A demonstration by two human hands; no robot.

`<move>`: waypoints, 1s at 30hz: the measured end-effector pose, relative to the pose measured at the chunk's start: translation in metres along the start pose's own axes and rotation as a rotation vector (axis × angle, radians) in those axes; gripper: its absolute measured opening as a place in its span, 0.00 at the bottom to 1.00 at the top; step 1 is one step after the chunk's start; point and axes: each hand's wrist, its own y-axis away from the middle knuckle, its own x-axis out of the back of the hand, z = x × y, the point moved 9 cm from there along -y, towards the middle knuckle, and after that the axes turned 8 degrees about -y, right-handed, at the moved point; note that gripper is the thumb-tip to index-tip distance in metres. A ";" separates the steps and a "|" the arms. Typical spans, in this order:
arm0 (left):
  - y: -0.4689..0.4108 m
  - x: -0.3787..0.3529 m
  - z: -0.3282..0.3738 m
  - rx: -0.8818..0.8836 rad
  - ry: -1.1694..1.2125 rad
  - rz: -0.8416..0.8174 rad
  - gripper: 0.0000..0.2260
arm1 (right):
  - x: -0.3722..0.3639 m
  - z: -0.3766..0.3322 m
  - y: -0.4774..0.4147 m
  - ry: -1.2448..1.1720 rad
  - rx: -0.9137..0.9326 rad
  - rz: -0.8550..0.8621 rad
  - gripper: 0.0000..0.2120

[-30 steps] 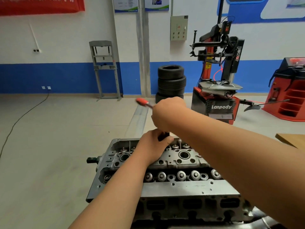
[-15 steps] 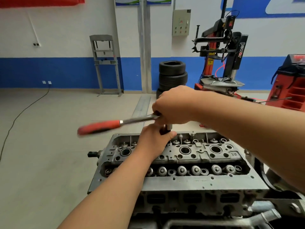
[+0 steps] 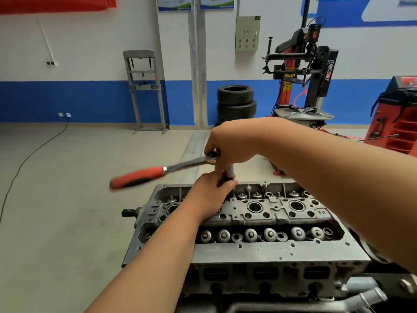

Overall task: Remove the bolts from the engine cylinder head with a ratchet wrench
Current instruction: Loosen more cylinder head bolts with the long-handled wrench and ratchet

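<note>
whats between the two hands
Head view: the extension bar of the wrench spans from the right hand down into the left hand.

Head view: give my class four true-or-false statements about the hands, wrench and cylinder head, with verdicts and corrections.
1. The right hand grips the wrench at its head end. True.
2. The wrench's red handle points to the person's right. False: it points to their left.
3. The left hand grips the extension just above the cylinder head. True.
4. The tyres lie on the cylinder head. False: they are stacked on the floor by the far wall.
</note>
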 end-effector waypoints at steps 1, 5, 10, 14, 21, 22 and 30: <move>0.000 0.002 -0.001 0.002 -0.025 0.008 0.07 | 0.002 -0.004 0.002 0.012 0.037 -0.005 0.04; -0.001 0.005 0.001 -0.007 -0.137 0.052 0.05 | 0.004 -0.006 0.011 0.064 0.085 -0.014 0.09; 0.000 0.017 0.010 -0.010 -0.115 0.227 0.14 | 0.002 0.002 -0.006 0.193 -0.194 0.114 0.12; -0.001 0.009 0.011 0.003 -0.039 0.186 0.15 | -0.012 0.035 -0.021 0.010 -0.558 0.054 0.11; -0.001 -0.002 0.000 -0.007 0.069 -0.017 0.03 | -0.003 0.019 -0.009 0.048 -0.261 0.164 0.08; -0.002 -0.002 -0.002 -0.002 0.081 -0.014 0.04 | -0.001 0.015 -0.004 -0.001 -0.165 0.163 0.11; -0.006 0.009 0.001 -0.036 0.016 0.142 0.10 | -0.001 -0.002 0.020 -0.011 0.105 -0.045 0.20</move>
